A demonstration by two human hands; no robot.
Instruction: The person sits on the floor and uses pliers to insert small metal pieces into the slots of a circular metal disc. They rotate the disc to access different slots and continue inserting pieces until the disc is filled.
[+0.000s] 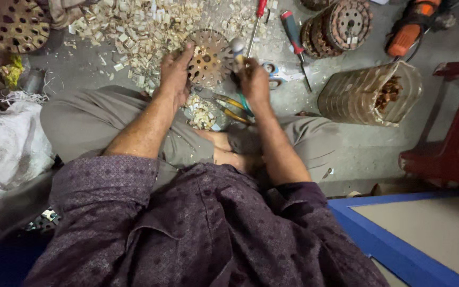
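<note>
Head view: a rusty toothed disc [208, 57] stands on the floor, the left hand [175, 74] clamped on its left edge. Right hand [255, 79] is closed round a tool handle [238, 50], its tip blurred. Just beyond lie wood chips [139, 26]; right of the right grip, scissors [276, 74] and screwdrivers [295, 40]; pliers [229, 106] beneath, half hidden

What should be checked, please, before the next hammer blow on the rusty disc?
1. Left hand steadies disc: ok.
2. Right hand grips hammer: ok.
3. Left fingers clear of the hammer head: ok, they sit on the disc's far edge.
4. Pliers clear of the disc: ok.
5. Scissors close under the right hand: not ok.
6. Disc flat on floor: cannot tell.
</note>
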